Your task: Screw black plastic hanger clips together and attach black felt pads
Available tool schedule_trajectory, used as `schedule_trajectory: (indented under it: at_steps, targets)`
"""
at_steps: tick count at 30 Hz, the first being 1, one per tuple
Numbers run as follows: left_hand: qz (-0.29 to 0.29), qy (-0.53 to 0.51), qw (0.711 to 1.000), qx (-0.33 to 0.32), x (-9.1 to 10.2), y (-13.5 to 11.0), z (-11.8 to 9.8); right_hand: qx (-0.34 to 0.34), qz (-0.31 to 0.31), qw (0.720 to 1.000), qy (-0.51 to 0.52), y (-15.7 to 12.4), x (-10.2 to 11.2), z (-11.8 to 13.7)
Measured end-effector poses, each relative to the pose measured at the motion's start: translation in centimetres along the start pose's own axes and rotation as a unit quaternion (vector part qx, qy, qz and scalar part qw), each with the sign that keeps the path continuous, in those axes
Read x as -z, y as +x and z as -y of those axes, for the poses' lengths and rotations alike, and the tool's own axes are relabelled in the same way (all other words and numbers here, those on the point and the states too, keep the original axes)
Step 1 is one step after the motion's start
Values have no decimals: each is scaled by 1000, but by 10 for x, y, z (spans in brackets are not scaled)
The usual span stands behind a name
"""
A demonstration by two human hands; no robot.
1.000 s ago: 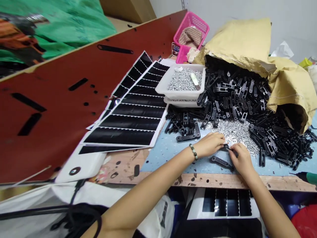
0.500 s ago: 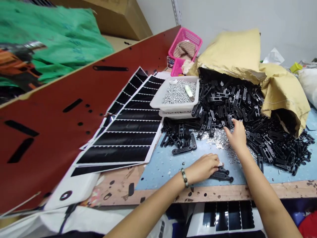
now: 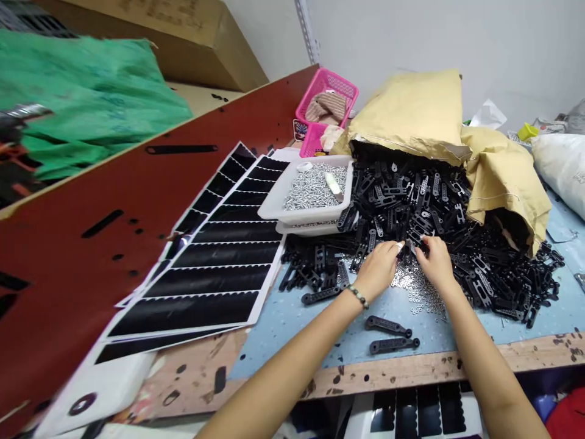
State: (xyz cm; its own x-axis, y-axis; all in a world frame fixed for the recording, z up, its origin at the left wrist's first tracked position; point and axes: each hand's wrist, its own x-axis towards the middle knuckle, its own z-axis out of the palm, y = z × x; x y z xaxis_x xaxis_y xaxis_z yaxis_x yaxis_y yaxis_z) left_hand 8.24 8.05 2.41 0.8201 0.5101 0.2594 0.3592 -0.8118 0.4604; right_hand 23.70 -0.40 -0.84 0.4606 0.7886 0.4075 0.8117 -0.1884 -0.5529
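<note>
Both hands have moved forward since half a second ago: the left hand (image 3: 377, 271) has left the two black links (image 3: 388, 325) at the counter's front, and now meets the right hand (image 3: 437, 265) at the near edge of the heap of black parts (image 3: 397, 195). Between the fingertips sits a small dark part (image 3: 408, 248), half hidden; it merges with the pile behind, so whether the fingers of either hand are clamped on it, I cannot tell. Something white covers a left fingertip, and a bead bracelet (image 3: 359, 296) rings that wrist.

Those links, slim with rounded ends, lie side by side, apart, on a pale blue sheet (image 3: 278, 332) over the wooden counter (image 3: 351, 381). Shiny metal nuts (image 3: 417, 299) spill beneath the hands. Creased yellow sacks (image 3: 411, 110) gape darkly over the heap, their depths hidden. A translucent plastic tub (image 3: 269, 208) holds silvery screws (image 3: 311, 188); left of it, glossy black strips with scalloped edges line white sheets (image 3: 242, 329). Handwriting on the cardboard box (image 3: 183, 39) is too blurred to read, as are faint marks on the crumpled green plastic (image 3: 100, 100). A dark tool (image 3: 13, 143) is cut off at the left edge.
</note>
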Motion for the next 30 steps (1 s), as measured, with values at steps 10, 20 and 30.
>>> schedule_trajectory:
  at_steps: [10, 20, 30]
  targets:
    - [62, 111, 980, -155, -15, 8, -1, -199, -23, 965, -168, 31, 69, -78]
    - [49, -206, 977, -1, -12, 6, -9, -188, 116, 955, -197, 46, 88, -121]
    - [158, -618, 725, 260, -6, -13, -43, -114, -29, 990, -79, -3, 107, -82]
